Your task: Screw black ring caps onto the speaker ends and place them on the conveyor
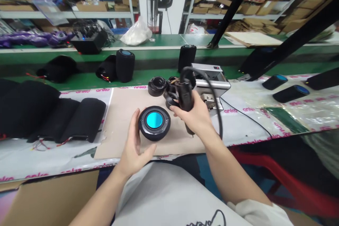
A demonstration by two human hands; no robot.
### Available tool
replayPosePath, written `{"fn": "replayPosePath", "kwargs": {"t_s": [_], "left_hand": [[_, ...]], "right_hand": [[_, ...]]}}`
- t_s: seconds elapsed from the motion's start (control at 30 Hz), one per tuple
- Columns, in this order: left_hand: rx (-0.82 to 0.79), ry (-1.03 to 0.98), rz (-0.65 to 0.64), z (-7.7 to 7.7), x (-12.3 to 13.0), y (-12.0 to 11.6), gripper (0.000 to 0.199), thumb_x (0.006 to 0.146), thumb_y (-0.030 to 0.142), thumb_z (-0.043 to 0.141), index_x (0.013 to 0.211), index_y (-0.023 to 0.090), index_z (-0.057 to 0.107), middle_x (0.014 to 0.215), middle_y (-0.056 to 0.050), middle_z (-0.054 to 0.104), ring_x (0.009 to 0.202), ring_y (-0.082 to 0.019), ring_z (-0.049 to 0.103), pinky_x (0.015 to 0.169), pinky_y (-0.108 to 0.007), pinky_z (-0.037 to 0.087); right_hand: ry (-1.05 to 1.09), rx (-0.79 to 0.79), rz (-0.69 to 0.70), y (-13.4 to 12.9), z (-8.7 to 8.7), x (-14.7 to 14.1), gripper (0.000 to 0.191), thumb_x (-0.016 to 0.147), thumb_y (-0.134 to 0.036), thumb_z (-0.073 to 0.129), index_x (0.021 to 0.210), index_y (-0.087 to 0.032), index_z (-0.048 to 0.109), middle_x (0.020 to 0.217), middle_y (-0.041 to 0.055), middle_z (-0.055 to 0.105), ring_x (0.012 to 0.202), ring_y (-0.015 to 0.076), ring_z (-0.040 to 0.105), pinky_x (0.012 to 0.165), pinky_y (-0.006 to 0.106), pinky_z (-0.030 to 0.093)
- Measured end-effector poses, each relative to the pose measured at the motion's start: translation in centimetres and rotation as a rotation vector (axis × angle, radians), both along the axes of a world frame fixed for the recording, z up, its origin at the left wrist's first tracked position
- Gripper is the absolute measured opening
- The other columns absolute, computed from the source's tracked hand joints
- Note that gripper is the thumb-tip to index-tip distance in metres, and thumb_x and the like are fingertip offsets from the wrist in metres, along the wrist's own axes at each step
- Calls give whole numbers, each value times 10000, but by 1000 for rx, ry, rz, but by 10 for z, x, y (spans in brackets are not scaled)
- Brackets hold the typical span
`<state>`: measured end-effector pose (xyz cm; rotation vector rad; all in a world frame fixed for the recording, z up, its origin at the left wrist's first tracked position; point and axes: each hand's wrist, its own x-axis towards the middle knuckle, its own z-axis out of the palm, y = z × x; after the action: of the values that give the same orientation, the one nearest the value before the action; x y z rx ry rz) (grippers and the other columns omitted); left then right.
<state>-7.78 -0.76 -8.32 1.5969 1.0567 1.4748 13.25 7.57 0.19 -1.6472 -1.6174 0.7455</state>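
Observation:
My left hand (136, 143) curves around the left side of a round black speaker (154, 132) with a shiny blue disc on top. Its fingers rest along the speaker's side, and the thumb lies near the front edge. In my right hand (197, 114) is a black corded electric screwdriver (186, 95), held upright with its bit pointing down, just right of the speaker. Behind it are round black parts (157, 86) with wires, partly hidden by the tool and hand. A brown cardboard sheet (122, 127) lies under all of this.
A silver machine (212, 77) stands behind my right hand, a cable trailing from it. Black fabric-covered housings (84, 118) with loose wires lie at left. Finished-looking cylinders (125, 65) stand on the green conveyor (150, 66). A slanted black post (291, 46) crosses the right side.

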Motion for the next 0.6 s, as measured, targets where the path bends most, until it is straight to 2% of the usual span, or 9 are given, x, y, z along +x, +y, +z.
{"fn": "replayPosePath", "kwargs": {"t_s": [0.07, 0.13, 0.2, 0.23, 0.3, 0.37, 0.47, 0.53, 0.6], "left_hand": [[-47, 33, -70, 5, -14, 1, 1015, 916, 358, 811, 1734, 364, 209, 1711, -159, 419, 1594, -362, 451, 1303, -564, 402], [-75, 129, -146, 12, -27, 9, 1169, 812, 381, 916, 1736, 381, 199, 1686, -163, 441, 1545, -386, 503, 1262, -583, 450], [-94, 246, -258, 20, -33, 20, 1302, 697, 409, 998, 1736, 384, 214, 1760, -160, 338, 1594, -429, 429, 1270, -601, 439], [-105, 277, -319, 24, -34, 25, 1308, 671, 418, 1013, 1729, 379, 245, 1779, -154, 316, 1611, -437, 404, 1276, -598, 434], [-106, 266, -379, 27, -29, 32, 1226, 665, 435, 1018, 1690, 363, 349, 1720, -155, 435, 1568, -421, 483, 1251, -570, 477], [-55, 223, -282, 24, -18, 33, 1123, 651, 445, 1027, 1613, 340, 458, 1577, -150, 588, 1448, -389, 618, 1191, -538, 543], [64, 179, 17, 10, 8, 29, 1150, 587, 476, 1053, 1565, 308, 472, 1510, -151, 587, 1393, -376, 649, 1175, -542, 550], [90, 121, 124, 2, 25, 28, 1231, 597, 527, 1038, 1615, 311, 380, 1547, -164, 531, 1404, -375, 633, 1178, -547, 545], [77, 82, 159, -3, 37, 28, 1298, 631, 574, 1007, 1667, 337, 263, 1601, -170, 484, 1439, -376, 605, 1186, -538, 543]], "right_hand": [[247, -17, 41, -17, 6, 7, 505, 808, -484, 881, 1138, -225, 600, 1054, 36, 765, 690, 228, 776, 591, 328, 644], [517, -17, 65, -32, 10, 13, 546, 741, -490, 946, 1071, -203, 620, 969, 26, 749, 588, 218, 752, 482, 295, 605], [692, 8, 63, -42, 11, 17, 539, 704, -418, 993, 1039, -184, 641, 909, 16, 737, 561, 213, 745, 464, 276, 596], [717, 26, 55, -45, 12, 18, 526, 706, -388, 997, 1039, -180, 648, 901, 13, 737, 559, 206, 744, 466, 267, 595], [726, 62, 33, -48, 12, 21, 501, 715, -351, 996, 1038, -180, 653, 914, 14, 744, 569, 198, 748, 474, 254, 591], [699, 103, 12, -50, 14, 23, 467, 735, -320, 983, 1043, -196, 655, 940, 9, 754, 587, 186, 755, 499, 250, 600], [568, 273, 83, -53, 17, 26, 389, 809, -283, 934, 1076, -233, 655, 940, 1, 769, 656, 176, 765, 588, 266, 637], [450, 412, 230, -53, 17, 28, 397, 803, -244, 925, 1100, -249, 662, 979, 7, 779, 770, 191, 782, 684, 288, 660], [293, 501, 450, -49, 17, 32, 445, 782, -194, 906, 1149, -249, 661, 1055, 18, 780, 882, 197, 785, 774, 293, 661]]}}
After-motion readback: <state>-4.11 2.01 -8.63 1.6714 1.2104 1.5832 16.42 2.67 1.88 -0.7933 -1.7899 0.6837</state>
